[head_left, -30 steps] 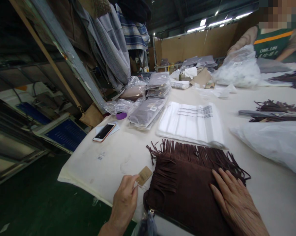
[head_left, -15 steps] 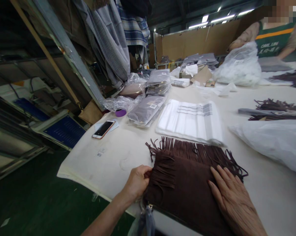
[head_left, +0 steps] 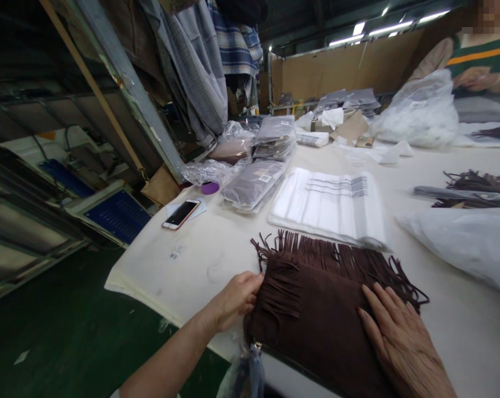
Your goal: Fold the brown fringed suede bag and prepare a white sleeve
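A folded dark brown fringed scarf [head_left: 324,326] lies at the near edge of the table, its long fringe spread out along the far side. At its left edge my left hand [head_left: 237,298] is closed, thumb and fingers pinching the edge by the folded-over fringe. My right hand [head_left: 403,337] rests flat on the scarf's right part, fingers stretched out and holding nothing. Below the scarf's near left corner hangs a bluish clear plastic piece [head_left: 256,367], partly cut off by the frame. Just beyond the fringe lies a folded white cloth with grey stripes [head_left: 328,207].
Plastic-bagged grey textiles [head_left: 254,185] are stacked beyond, left of the white cloth. A phone [head_left: 181,214] lies at the table's left. White plastic [head_left: 469,237] and more fringed pieces [head_left: 474,190] lie right. Across the table stands a person [head_left: 482,66] behind a plastic bag [head_left: 420,113].
My left hand has shifted slightly up along the scarf's edge. My right hand stays flat on the scarf. The other person's hands have come together. The whole view has shifted a little.
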The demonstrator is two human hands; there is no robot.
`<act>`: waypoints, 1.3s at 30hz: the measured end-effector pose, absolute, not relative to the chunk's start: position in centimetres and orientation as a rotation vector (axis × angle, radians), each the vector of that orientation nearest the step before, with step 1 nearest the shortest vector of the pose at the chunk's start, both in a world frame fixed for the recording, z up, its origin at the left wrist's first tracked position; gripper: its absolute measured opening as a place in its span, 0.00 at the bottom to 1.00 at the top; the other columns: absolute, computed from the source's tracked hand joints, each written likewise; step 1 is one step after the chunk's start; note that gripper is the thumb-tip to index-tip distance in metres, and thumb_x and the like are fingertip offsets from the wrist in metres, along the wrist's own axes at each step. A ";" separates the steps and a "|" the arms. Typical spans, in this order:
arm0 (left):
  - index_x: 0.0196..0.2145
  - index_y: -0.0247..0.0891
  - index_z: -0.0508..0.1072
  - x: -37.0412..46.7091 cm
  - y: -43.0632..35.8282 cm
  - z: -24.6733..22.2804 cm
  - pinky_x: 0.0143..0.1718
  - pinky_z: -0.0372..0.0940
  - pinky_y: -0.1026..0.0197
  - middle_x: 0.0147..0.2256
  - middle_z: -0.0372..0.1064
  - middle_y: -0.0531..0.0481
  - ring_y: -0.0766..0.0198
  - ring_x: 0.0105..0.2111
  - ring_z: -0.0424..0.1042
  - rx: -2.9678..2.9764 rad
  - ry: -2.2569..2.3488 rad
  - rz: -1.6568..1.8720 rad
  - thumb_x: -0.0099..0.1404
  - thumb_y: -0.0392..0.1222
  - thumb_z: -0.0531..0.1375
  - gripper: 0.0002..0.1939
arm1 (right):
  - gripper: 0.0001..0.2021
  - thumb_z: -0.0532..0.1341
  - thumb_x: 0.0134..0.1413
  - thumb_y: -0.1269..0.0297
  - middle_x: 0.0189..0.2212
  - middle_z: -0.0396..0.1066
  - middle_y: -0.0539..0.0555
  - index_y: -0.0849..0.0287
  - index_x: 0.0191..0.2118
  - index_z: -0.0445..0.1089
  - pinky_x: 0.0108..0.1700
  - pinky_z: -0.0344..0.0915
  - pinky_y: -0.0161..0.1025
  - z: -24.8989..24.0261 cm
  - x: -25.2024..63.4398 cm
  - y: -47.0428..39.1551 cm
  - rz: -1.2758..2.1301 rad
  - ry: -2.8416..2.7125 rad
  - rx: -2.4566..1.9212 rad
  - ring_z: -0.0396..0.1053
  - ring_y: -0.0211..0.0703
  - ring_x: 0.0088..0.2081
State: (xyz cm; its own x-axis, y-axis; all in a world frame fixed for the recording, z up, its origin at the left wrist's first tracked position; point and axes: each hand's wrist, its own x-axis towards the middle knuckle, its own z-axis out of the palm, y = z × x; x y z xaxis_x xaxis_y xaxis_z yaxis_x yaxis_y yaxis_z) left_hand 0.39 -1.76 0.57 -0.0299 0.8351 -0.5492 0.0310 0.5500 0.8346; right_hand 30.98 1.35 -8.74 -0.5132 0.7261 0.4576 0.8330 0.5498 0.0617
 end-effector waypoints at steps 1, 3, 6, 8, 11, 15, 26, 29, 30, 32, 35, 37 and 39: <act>0.33 0.37 0.64 0.2 -2.4 0.6 0.28 0.57 0.63 0.27 0.67 0.52 0.64 0.27 0.67 0.824 1.579 0.770 0.52 0.63 0.58 0.25 | 0.19 0.46 0.57 0.69 0.53 0.66 0.62 0.61 0.48 0.69 0.57 0.54 0.62 -8.7 31.0 1.3 -0.386 -2.409 -1.282 0.44 0.61 0.63; 0.33 0.37 0.63 -0.2 -3.8 0.5 0.26 0.54 0.64 0.23 0.63 0.56 0.64 0.25 0.64 0.965 1.768 0.726 0.51 0.57 0.61 0.21 | 0.18 0.46 0.57 0.70 0.52 0.66 0.62 0.61 0.44 0.71 0.57 0.53 0.62 -8.7 31.0 1.3 -0.404 -2.411 -1.254 0.43 0.62 0.64; 0.31 0.37 0.64 -0.1 -5.2 0.2 0.25 0.52 0.63 0.19 0.59 0.59 0.65 0.22 0.60 1.159 1.891 0.609 0.51 0.45 0.59 0.12 | 0.19 0.45 0.57 0.72 0.51 0.66 0.67 0.63 0.41 0.72 0.55 0.55 0.63 -8.6 30.9 1.3 -0.472 -2.415 -1.166 0.42 0.65 0.64; 0.27 0.37 0.65 0.2 -5.5 0.0 0.26 0.51 0.63 0.19 0.58 0.58 0.66 0.22 0.60 1.190 1.916 0.592 0.52 0.40 0.55 0.05 | 0.19 0.44 0.58 0.73 0.51 0.66 0.69 0.66 0.42 0.72 0.53 0.57 0.63 -8.4 30.8 1.4 -0.515 -2.412 -1.137 0.42 0.66 0.63; 0.24 0.37 0.66 0.1 -5.2 0.4 0.26 0.50 0.63 0.18 0.59 0.58 0.67 0.21 0.59 1.181 1.949 0.578 0.50 0.35 0.54 0.02 | 0.19 0.44 0.59 0.72 0.51 0.66 0.70 0.68 0.45 0.71 0.52 0.59 0.62 -8.1 30.6 1.3 -0.540 -2.400 -1.136 0.44 0.66 0.63; 0.25 0.36 0.67 -0.2 -4.6 1.6 0.22 0.50 0.65 0.16 0.60 0.58 0.68 0.18 0.59 1.065 1.897 0.553 0.45 0.31 0.51 0.08 | 0.20 0.43 0.59 0.71 0.50 0.66 0.68 0.66 0.44 0.71 0.52 0.58 0.62 -8.0 30.5 1.3 -0.506 -2.373 -1.181 0.48 0.65 0.62; 0.31 0.38 0.64 3.3 -4.5 4.1 0.21 0.55 0.65 0.20 0.67 0.53 0.67 0.18 0.62 1.160 1.519 0.488 0.60 0.47 0.50 0.11 | 0.22 0.41 0.62 0.67 0.52 0.65 0.68 0.71 0.50 0.67 0.55 0.58 0.60 -8.0 30.1 1.2 -0.429 -2.302 -1.294 0.55 0.63 0.59; 0.33 0.38 0.67 2.3 -4.4 4.1 0.25 0.56 0.63 0.21 0.63 0.54 0.65 0.21 0.61 1.438 1.662 0.557 0.62 0.46 0.46 0.13 | 0.22 0.43 0.62 0.66 0.53 0.64 0.68 0.71 0.51 0.66 0.55 0.58 0.59 -7.8 29.9 1.1 -0.420 -2.278 -1.304 0.56 0.63 0.58; 0.33 0.38 0.67 1.8 -4.3 4.0 0.28 0.57 0.62 0.23 0.64 0.52 0.65 0.24 0.62 1.562 1.721 0.552 0.61 0.41 0.48 0.10 | 0.22 0.43 0.62 0.65 0.53 0.64 0.68 0.71 0.52 0.65 0.55 0.58 0.59 -7.8 29.9 1.1 -0.416 -2.263 -1.317 0.56 0.62 0.58; 0.34 0.38 0.67 1.3 -4.3 3.6 0.33 0.58 0.61 0.31 0.65 0.49 0.63 0.31 0.64 1.781 1.762 0.457 0.55 0.33 0.49 0.10 | 0.22 0.43 0.62 0.64 0.53 0.64 0.69 0.72 0.52 0.65 0.55 0.58 0.58 -7.8 29.9 1.2 -0.405 -2.241 -1.342 0.57 0.62 0.58; 0.35 0.38 0.65 1.4 -4.3 2.8 0.38 0.57 0.59 0.36 0.63 0.46 0.59 0.38 0.64 1.982 1.751 0.261 0.50 0.29 0.50 0.14 | 0.22 0.44 0.62 0.65 0.53 0.64 0.68 0.71 0.52 0.65 0.56 0.56 0.58 -7.9 29.9 1.2 -0.394 -2.256 -1.337 0.55 0.61 0.59; 0.34 0.38 0.65 1.8 -4.2 2.2 0.38 0.57 0.59 0.36 0.62 0.47 0.58 0.38 0.63 2.029 1.748 0.195 0.51 0.29 0.50 0.13 | 0.21 0.44 0.61 0.64 0.54 0.64 0.67 0.71 0.53 0.64 0.56 0.56 0.57 -7.9 29.9 1.2 -0.400 -2.258 -1.339 0.55 0.60 0.59; 0.32 0.39 0.64 2.2 -4.0 1.7 0.37 0.56 0.60 0.34 0.62 0.48 0.60 0.36 0.63 2.014 1.755 0.187 0.50 0.29 0.50 0.11 | 0.22 0.44 0.62 0.63 0.54 0.63 0.67 0.70 0.53 0.63 0.56 0.56 0.57 -7.8 29.9 1.2 -0.419 -2.257 -1.348 0.55 0.60 0.59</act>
